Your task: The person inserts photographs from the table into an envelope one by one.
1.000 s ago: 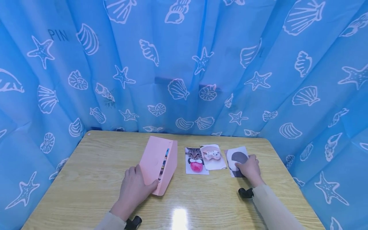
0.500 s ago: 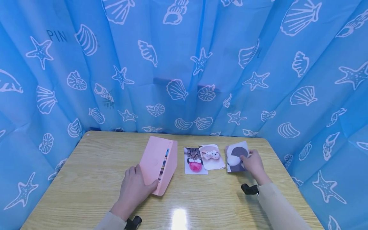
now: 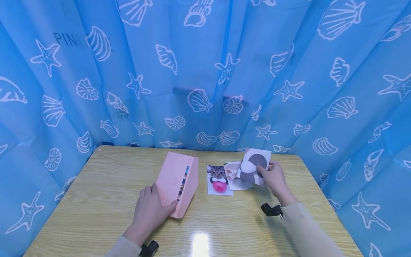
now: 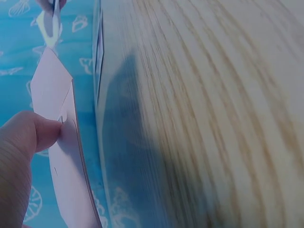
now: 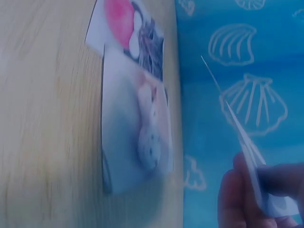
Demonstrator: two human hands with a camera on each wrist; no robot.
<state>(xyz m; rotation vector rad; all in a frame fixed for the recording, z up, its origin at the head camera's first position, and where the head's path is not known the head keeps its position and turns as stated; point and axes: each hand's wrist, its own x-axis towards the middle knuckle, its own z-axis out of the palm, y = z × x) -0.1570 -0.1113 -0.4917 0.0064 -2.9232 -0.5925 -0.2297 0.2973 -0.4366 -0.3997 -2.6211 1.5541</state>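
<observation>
My left hand (image 3: 149, 207) grips the lower left side of a pink paper envelope (image 3: 173, 175), thumb at its slit-like opening, where a strip of coloured contents shows. Raised off the table, some photo cards (image 3: 255, 160) are pinched between thumb and fingers of my right hand (image 3: 273, 178). The front card has a grey and white picture; a pinkish corner peeks out behind it. Below them lies a photo of pale round figures (image 3: 237, 184), partly covered in the head view. It overlaps a cat photo (image 3: 219, 186). In the left wrist view, the thumb (image 4: 45, 133) presses on the envelope.
The wooden table (image 3: 106, 189) has a bright light reflection near its front. A blue curtain (image 3: 199, 71) with white shells and starfish hangs around its back and sides. Black wrist cameras (image 3: 271, 210) sit at both cuffs.
My right hand has lifted the grey and white photo cards off the table and carried them left over the pale-figure photo. My left hand and the envelope have stayed in place.
</observation>
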